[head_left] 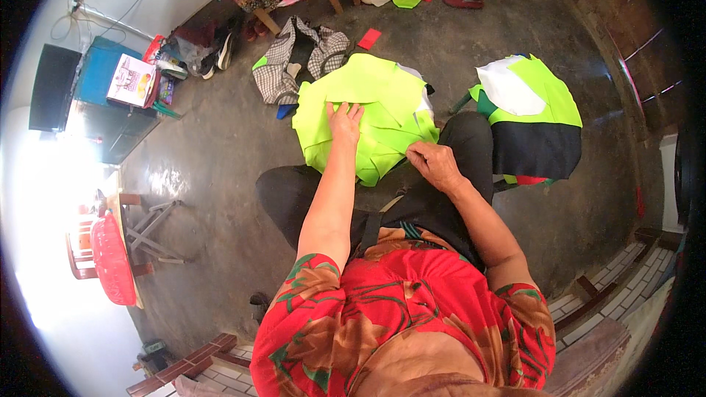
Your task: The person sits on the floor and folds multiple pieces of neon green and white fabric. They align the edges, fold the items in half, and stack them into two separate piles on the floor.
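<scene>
A heap of neon yellow-green fabric pieces (368, 84) lies in front of me, overlapping at many angles, with white and dark cloth showing at its right side. My left hand (344, 121) rests on the heap with its fingers stretched out. Beside the heap's lower right edge, over my right leg, my right hand (435, 165) is closed with the fingers curled in. Whatever its fingertips may pinch is too small to make out.
To the right, neon, white and black fabric pieces (537, 114) lie stacked on a low support. Checked cloth (283, 66) lies beyond the heap at left. A red scrap (369, 39) lies on the floor. Farther left are a teal cabinet (110, 129) and a red chair back (114, 261).
</scene>
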A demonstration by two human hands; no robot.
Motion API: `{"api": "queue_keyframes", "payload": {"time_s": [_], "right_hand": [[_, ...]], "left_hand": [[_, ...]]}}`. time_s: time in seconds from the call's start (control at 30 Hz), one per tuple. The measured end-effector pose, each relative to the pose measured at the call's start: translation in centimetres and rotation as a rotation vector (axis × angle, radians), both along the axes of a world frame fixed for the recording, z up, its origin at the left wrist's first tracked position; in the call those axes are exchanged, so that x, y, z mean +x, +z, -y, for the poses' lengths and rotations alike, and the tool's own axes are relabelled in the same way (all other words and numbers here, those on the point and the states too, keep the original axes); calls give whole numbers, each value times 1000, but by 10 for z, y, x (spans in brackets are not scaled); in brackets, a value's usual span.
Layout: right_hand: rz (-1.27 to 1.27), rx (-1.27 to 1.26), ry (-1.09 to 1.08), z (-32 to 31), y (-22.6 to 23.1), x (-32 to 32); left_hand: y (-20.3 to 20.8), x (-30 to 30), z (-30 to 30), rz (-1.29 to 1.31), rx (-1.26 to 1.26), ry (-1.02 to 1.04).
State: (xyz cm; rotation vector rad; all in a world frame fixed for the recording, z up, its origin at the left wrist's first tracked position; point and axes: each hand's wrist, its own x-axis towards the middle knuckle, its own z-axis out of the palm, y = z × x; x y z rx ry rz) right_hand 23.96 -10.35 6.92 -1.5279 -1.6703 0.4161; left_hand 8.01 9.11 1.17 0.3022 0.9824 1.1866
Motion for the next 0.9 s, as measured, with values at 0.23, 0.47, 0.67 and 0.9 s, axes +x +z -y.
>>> {"api": "queue_keyframes", "payload": {"time_s": [0.23,0.47,0.67,0.9], "right_hand": [[52,20,-13,-1,-5,1],[36,23,-46,0,-10,-1],[-4,47,-33,4,1,-1],[-53,205,-163,16,22,22]], "left_hand": [[15,1,15,-418,155,-77],[-4,-12,27,-1633,811,-645],[-26,-15,45,-1830,937,-799],[-20,-12,45,-1861,910,-859]]}}
